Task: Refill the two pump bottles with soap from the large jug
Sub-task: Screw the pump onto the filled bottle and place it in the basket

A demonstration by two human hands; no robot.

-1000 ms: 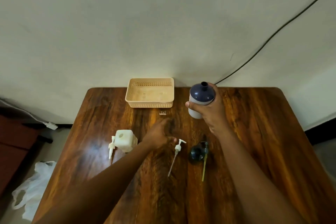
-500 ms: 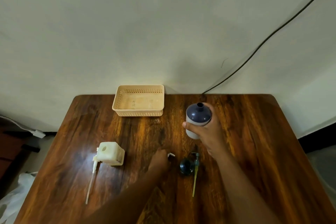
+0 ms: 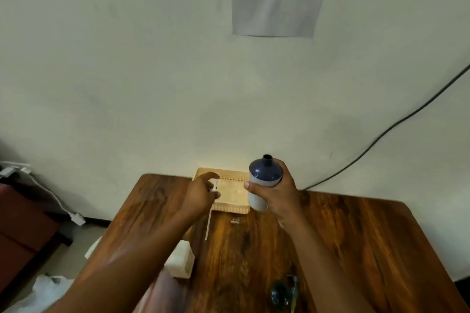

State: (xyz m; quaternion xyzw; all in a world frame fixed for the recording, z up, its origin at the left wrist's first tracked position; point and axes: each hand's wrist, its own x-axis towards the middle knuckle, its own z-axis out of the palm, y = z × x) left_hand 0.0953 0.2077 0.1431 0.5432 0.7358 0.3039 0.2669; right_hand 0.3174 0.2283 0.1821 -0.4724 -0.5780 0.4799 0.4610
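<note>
My right hand (image 3: 279,195) grips a pump bottle (image 3: 263,183) with a dark blue top, a white body and an open neck, held upright above the table. My left hand (image 3: 201,195) holds a white pump head (image 3: 215,185) just left of the bottle; its thin dip tube (image 3: 208,225) hangs down. A small white square bottle (image 3: 181,260) stands on the wooden table (image 3: 356,249) under my left forearm. A dark pump cap (image 3: 281,292) with a yellowish tube lies near the front. No large jug is in view.
A beige perforated basket (image 3: 229,180) sits at the table's far edge against the wall, behind my hands. A small metal clip (image 3: 235,220) lies in front of it. A black cable (image 3: 381,134) runs down the wall at right. A white plastic bag (image 3: 48,292) lies on the floor at left.
My left hand picked the white pump head up off the table and raised it beside the bottle. The right hand kept its hold on the bottle. The camera tilted upward.
</note>
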